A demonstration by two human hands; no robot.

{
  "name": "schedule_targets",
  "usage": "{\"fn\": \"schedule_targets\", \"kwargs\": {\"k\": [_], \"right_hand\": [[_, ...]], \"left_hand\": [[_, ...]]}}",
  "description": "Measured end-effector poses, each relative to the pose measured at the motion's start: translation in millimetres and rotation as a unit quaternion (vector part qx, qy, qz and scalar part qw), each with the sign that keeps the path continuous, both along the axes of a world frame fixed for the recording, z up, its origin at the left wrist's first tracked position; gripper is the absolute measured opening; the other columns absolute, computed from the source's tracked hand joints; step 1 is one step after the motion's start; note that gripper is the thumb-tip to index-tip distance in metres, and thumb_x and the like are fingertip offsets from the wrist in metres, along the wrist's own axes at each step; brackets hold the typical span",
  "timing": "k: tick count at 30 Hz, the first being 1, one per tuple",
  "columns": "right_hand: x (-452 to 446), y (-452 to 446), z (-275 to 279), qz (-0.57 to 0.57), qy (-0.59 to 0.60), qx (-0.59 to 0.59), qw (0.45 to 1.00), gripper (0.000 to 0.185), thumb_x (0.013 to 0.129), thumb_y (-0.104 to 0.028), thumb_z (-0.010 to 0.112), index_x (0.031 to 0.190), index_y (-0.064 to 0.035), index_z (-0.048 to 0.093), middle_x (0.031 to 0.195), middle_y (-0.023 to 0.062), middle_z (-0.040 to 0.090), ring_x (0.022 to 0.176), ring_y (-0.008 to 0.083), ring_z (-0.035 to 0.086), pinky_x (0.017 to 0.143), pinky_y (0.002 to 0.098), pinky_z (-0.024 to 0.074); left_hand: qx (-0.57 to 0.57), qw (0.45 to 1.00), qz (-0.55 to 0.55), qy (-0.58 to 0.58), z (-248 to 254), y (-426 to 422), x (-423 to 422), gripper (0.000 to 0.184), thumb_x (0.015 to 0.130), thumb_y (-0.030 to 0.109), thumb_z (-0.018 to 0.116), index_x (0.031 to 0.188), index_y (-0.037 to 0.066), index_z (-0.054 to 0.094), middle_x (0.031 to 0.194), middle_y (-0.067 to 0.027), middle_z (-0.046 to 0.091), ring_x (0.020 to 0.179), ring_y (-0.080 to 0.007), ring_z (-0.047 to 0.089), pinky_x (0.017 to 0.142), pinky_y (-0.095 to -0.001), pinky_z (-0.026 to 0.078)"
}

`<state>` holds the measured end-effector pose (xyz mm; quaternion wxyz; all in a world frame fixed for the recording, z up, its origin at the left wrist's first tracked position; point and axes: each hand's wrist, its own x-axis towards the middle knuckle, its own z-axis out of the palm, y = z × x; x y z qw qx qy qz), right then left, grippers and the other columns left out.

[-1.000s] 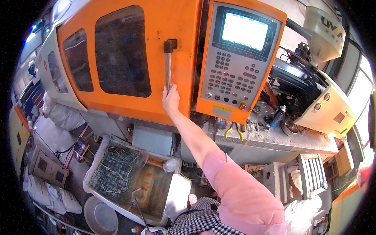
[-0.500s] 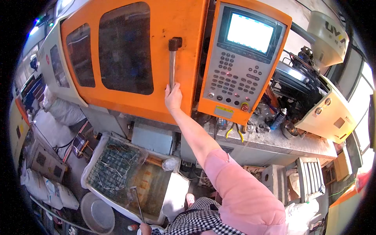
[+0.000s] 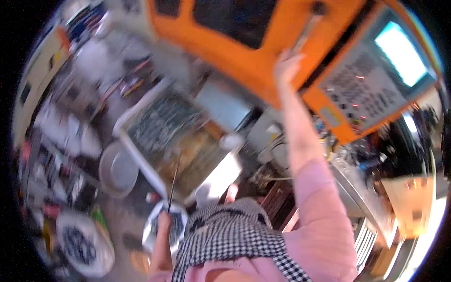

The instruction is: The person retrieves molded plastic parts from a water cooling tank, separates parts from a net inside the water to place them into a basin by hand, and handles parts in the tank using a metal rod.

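Note:
My right hand (image 3: 286, 69) is closed around the lower end of a metal door handle (image 3: 306, 34) on an orange machine door (image 3: 263, 61) with dark windows. Low on the left, my left hand (image 3: 164, 221) grips a thin dark rod (image 3: 175, 181), which points up over a white tub (image 3: 146, 174). Greenish, net-like material and brownish water or residue show inside the tub; blur hides the detail. Below my left hand stands a white bag-lined container (image 3: 150, 233) with dark pieces in it.
Right of the door is a control panel (image 3: 364, 87) with a lit screen (image 3: 400, 54). A round grey basin (image 3: 117, 170) stands left of the tub, and a white sack of dark pieces (image 3: 84, 244) lies lower left. A metal bench (image 3: 357, 197) runs along the right.
My view has swung down and left and is blurred, bringing my left forearm and the bag-lined container into sight. My right hand stays on the handle, and my left keeps the rod.

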<state>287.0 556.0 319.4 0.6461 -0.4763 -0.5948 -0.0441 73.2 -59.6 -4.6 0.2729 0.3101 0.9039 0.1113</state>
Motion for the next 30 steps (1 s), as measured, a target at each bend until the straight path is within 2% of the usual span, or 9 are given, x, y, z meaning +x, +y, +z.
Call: {"fn": "schedule_targets", "kwargs": {"k": [3, 8, 13, 15, 19, 23, 26, 28, 30], "right_hand": [[0, -9, 11, -0.026, -0.029, -0.030, 0.999, 0.038, 0.085, -0.031, 0.049, 0.094, 0.0039, 0.037, 0.072, 0.0247, 0.058, 0.067, 0.0409, 0.058, 0.055, 0.0443, 0.0461], [2, -23, 19, 0.013, -0.068, -0.007, 0.998, 0.039, 0.086, -0.029, 0.049, 0.097, 0.0050, 0.032, 0.075, 0.0273, 0.057, 0.068, 0.0420, 0.058, 0.056, 0.0460, 0.0464], [-3, -24, 19, 0.023, -0.052, -0.019, 0.998, 0.039, 0.086, -0.028, 0.050, 0.096, 0.0053, 0.032, 0.079, 0.0284, 0.057, 0.069, 0.0421, 0.058, 0.055, 0.0461, 0.0468], [-2, -23, 18, 0.034, -0.046, -0.019, 0.998, 0.039, 0.086, -0.028, 0.050, 0.096, 0.0054, 0.032, 0.080, 0.0290, 0.056, 0.070, 0.0424, 0.058, 0.055, 0.0461, 0.0469], [-3, -21, 16, 0.022, -0.047, -0.028, 0.998, 0.039, 0.085, -0.028, 0.051, 0.096, 0.0053, 0.033, 0.081, 0.0289, 0.056, 0.069, 0.0426, 0.058, 0.054, 0.0458, 0.0469], [-1, -10, 12, 0.022, -0.052, -0.009, 0.998, 0.040, 0.085, -0.028, 0.051, 0.097, 0.0052, 0.033, 0.081, 0.0286, 0.056, 0.068, 0.0428, 0.058, 0.054, 0.0461, 0.0466], [-3, -19, 14, 0.025, -0.045, -0.022, 0.998, 0.039, 0.085, -0.028, 0.051, 0.097, 0.0053, 0.033, 0.079, 0.0278, 0.056, 0.069, 0.0431, 0.057, 0.054, 0.0467, 0.0463], [-2, -15, 13, 0.029, -0.048, -0.019, 0.998, 0.040, 0.086, -0.028, 0.051, 0.097, 0.0055, 0.033, 0.079, 0.0278, 0.056, 0.069, 0.0430, 0.057, 0.054, 0.0465, 0.0462], [1, -11, 9, 0.031, -0.051, -0.018, 0.998, 0.040, 0.086, -0.028, 0.051, 0.097, 0.0057, 0.032, 0.079, 0.0277, 0.055, 0.069, 0.0429, 0.057, 0.054, 0.0464, 0.0461]], "left_hand": [[-0.075, 0.997, 0.014, -0.022, 16, -15, -1, 0.022, 0.080, 0.017, 0.048, 0.079, -0.001, 0.060, 0.079, -0.0247, 0.059, 0.079, -0.0394, 0.058, 0.071, -0.0468, 0.046], [-0.124, 0.987, 0.093, -0.036, 50, -22, 11, 0.026, 0.082, 0.020, 0.048, 0.093, -0.002, 0.055, 0.092, -0.0256, 0.058, 0.089, -0.0401, 0.056, 0.077, -0.0475, 0.045], [-0.127, 0.984, 0.106, -0.069, 29, -18, 0, 0.025, 0.082, 0.018, 0.046, 0.091, -0.003, 0.056, 0.090, -0.0253, 0.059, 0.086, -0.0394, 0.058, 0.076, -0.0474, 0.046], [-0.149, 0.987, 0.067, -0.009, 22, -8, 2, 0.023, 0.083, 0.015, 0.043, 0.088, -0.002, 0.058, 0.089, -0.0243, 0.060, 0.085, -0.0387, 0.059, 0.074, -0.0469, 0.047], [-0.132, 0.987, 0.092, -0.012, 25, 15, 7, 0.023, 0.083, 0.013, 0.041, 0.086, -0.002, 0.058, 0.088, -0.0246, 0.060, 0.085, -0.0384, 0.059, 0.073, -0.0465, 0.047], [-0.128, 0.990, 0.060, -0.006, -1, 17, 2, 0.023, 0.082, 0.012, 0.042, 0.086, -0.003, 0.058, 0.087, -0.0257, 0.060, 0.085, -0.0394, 0.059, 0.074, -0.0466, 0.047], [-0.111, 0.991, 0.075, -0.022, 3, 13, 7, 0.021, 0.080, 0.011, 0.044, 0.085, -0.004, 0.058, 0.086, -0.0264, 0.059, 0.084, -0.0401, 0.058, 0.073, -0.0466, 0.047], [-0.093, 0.989, 0.111, -0.020, 39, 19, 15, 0.019, 0.078, 0.010, 0.047, 0.084, -0.004, 0.058, 0.083, -0.0265, 0.059, 0.082, -0.0406, 0.058, 0.073, -0.0469, 0.047], [-0.102, 0.990, 0.095, -0.014, 16, 14, 11, 0.019, 0.079, 0.012, 0.047, 0.085, -0.004, 0.058, 0.084, -0.0261, 0.059, 0.082, -0.0404, 0.058, 0.073, -0.0469, 0.046]]}}
